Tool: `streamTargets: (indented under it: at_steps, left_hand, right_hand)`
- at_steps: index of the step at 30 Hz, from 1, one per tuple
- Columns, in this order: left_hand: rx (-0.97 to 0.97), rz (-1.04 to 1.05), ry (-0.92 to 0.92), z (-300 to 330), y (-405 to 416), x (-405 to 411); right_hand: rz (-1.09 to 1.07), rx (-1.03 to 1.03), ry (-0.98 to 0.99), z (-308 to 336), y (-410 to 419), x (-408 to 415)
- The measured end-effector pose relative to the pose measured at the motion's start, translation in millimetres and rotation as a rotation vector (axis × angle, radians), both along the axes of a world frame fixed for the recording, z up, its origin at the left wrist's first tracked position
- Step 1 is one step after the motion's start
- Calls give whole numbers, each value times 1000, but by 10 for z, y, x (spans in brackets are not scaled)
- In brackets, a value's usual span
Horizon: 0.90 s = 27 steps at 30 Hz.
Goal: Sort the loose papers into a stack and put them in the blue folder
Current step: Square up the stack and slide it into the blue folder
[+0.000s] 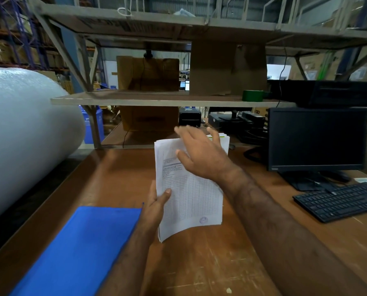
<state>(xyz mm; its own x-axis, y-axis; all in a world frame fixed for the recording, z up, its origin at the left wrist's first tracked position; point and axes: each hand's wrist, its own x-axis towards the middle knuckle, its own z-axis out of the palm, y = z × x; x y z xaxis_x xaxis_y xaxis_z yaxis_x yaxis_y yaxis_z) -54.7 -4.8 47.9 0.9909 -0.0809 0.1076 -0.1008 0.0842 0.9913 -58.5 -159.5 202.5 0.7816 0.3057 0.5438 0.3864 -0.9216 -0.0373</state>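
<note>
A: Papers (191, 193) were held as one stack, clear of the counter (210, 263), long axis running away from the body. Left hand (157, 208) gripped the stack's near-left edge, thumb on the printed face, fingers (151, 186) closed behind the sheets. Right hand (201, 154) lay spread across the far end, fingers (182, 133) open and flat, not pinching.

B: And the blue folder (82, 248)?

A: Folder lay closed and flat on the counter, just beside and below the left fingers, to their left. Its long axis ran diagonally, near-left to far-right. The left hand was the nearer one.

B: Judgement on the step?

A: Squaring of the stack looked nearly done. Next move would carry the stack leftward and down; the folder must be opened first, likely by the free right hand reaching across.
</note>
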Motion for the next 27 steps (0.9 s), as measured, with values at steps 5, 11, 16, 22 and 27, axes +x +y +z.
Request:
streamTargets:
  at_steps: [5, 11, 16, 22, 27]
  left_hand:
    - [-20, -20, -1, -30, 20, 13]
    - [-49, -39, 9, -53, 37, 15]
    - [-27, -39, 7, -42, 45, 14]
    - [-72, -52, 19, -48, 46, 48]
    - [-74, -57, -1, -37, 51, 52]
  right_hand:
    - [24, -16, 65, 26, 57, 10]
    - [44, -55, 66, 28, 109, 13]
    - [-132, 76, -42, 48, -166, 75]
    - [-285, 40, 34, 52, -442, 94]
    - [-189, 7, 14, 28, -354, 56]
